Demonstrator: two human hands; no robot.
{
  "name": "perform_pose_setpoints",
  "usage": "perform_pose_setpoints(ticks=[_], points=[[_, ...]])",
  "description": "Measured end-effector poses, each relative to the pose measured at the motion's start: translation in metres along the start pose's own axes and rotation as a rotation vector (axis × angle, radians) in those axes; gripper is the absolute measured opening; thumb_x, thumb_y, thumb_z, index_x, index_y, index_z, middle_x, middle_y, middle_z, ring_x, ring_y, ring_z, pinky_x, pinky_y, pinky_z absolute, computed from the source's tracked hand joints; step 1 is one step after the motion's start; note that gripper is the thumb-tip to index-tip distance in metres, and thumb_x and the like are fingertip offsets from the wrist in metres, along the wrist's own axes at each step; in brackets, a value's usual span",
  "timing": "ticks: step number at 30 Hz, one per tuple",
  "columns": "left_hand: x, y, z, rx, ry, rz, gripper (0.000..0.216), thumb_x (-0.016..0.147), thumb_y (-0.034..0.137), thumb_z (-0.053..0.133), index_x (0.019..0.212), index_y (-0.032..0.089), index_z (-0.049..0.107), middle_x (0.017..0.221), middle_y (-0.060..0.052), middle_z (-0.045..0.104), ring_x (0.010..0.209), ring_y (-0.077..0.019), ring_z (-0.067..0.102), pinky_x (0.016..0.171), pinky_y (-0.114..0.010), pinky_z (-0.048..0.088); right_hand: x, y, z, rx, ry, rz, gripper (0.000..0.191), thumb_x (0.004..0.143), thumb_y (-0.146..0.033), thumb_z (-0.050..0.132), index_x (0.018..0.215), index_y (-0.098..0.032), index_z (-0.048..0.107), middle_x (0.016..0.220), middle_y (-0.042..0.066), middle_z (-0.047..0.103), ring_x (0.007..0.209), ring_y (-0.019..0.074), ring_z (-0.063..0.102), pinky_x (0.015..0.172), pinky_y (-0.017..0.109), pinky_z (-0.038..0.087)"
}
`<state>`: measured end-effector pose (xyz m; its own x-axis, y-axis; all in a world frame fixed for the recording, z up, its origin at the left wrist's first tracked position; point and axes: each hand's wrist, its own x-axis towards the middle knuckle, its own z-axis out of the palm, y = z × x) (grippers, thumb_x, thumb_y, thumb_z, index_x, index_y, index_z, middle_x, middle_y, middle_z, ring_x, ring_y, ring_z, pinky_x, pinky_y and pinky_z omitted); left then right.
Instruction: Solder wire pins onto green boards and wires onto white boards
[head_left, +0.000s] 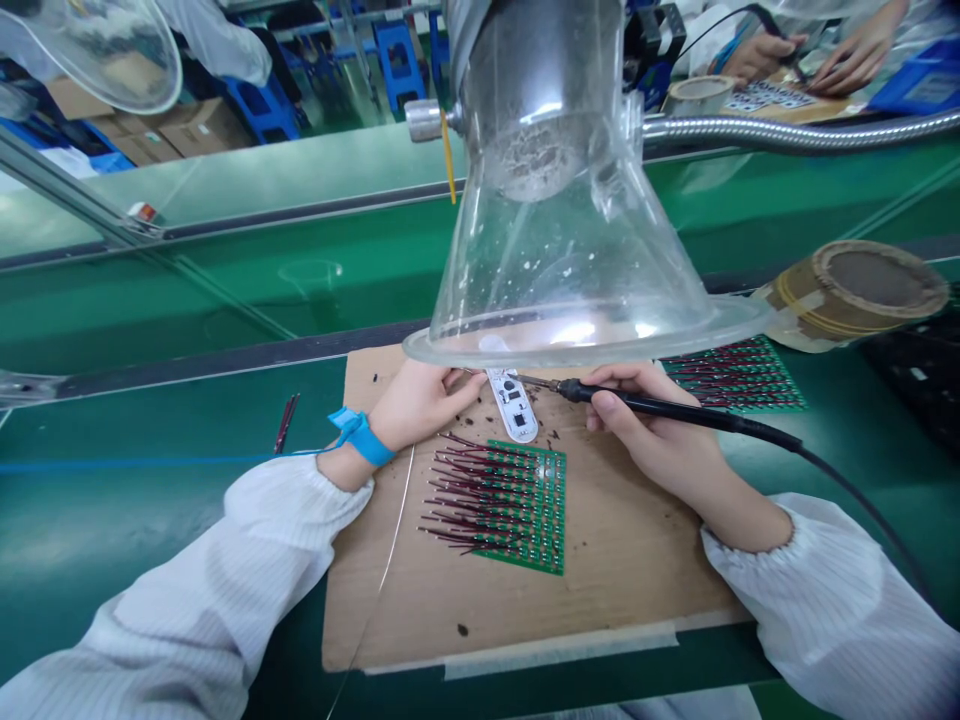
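Note:
My right hand [660, 435] is closed on a black soldering iron [675, 408], its tip touching the top of a small white circuit board [516, 403] on a brown cardboard mat [600, 560]. My left hand [420, 400], with a blue wrist strap [360, 435], pinches a thin solder wire [397, 520] beside that board. Its fingertips are partly hidden under a clear funnel hood. A green panel [525, 505] with many red leads lies just below both hands.
A clear fume hood [570, 230] on a metal hose [787, 133] hangs over the work. Another green panel [739, 375] and a tape roll [855, 290] sit at right. Loose red wires [285, 422] lie at left. Another person's hands [810, 55] work at the far back.

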<state>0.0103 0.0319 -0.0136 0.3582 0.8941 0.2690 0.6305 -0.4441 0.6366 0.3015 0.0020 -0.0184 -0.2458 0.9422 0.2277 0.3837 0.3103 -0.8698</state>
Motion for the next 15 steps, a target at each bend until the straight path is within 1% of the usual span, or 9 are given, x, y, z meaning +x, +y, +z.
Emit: perform_pose_setpoints(ticks=[4, 7, 11, 15], points=[[-0.0012, -0.0026, 0.0011, -0.03, 0.039, -0.032, 0.014, 0.097, 0.031, 0.059, 0.098, 0.021, 0.068, 0.071, -0.002, 0.063, 0.076, -0.0213, 0.063, 0.081, -0.038, 0.055, 0.0006, -0.001, 0.0, -0.001, -0.001, 0.004, 0.018, 0.101, -0.042, 0.065, 0.111, -0.028, 0.067, 0.081, 0.0, 0.072, 0.069, 0.0156, 0.069, 0.065, 0.031, 0.056], [-0.0012, -0.0044, 0.0017, -0.047, 0.033, -0.039, 0.018, 0.096, 0.029, 0.055, 0.103, 0.02, 0.069, 0.078, -0.003, 0.068, 0.083, -0.0215, 0.065, 0.084, -0.037, 0.055, -0.0001, -0.0017, 0.0004, 0.045, 0.025, 0.012, 0.019, 0.101, -0.043, 0.065, 0.11, -0.027, 0.067, 0.078, 0.0, 0.071, 0.067, 0.016, 0.069, 0.063, 0.031, 0.056], [0.0005, -0.0046, 0.0014, -0.056, 0.02, -0.006, 0.019, 0.095, 0.027, 0.054, 0.104, 0.019, 0.068, 0.085, -0.004, 0.07, 0.085, -0.0206, 0.065, 0.088, -0.037, 0.055, -0.0019, -0.0013, 0.0007, 0.113, 0.046, 0.014, 0.018, 0.102, -0.043, 0.063, 0.11, -0.027, 0.066, 0.075, -0.001, 0.07, 0.065, 0.0154, 0.069, 0.063, 0.03, 0.056], [0.002, -0.0043, 0.0016, -0.068, 0.016, 0.037, 0.017, 0.094, 0.024, 0.054, 0.103, 0.019, 0.068, 0.089, -0.004, 0.07, 0.085, -0.0196, 0.064, 0.092, -0.037, 0.055, -0.0022, -0.001, 0.0002, 0.064, 0.005, -0.013, 0.019, 0.102, -0.043, 0.064, 0.113, -0.028, 0.066, 0.077, 0.0, 0.071, 0.067, 0.0152, 0.069, 0.064, 0.03, 0.056]])
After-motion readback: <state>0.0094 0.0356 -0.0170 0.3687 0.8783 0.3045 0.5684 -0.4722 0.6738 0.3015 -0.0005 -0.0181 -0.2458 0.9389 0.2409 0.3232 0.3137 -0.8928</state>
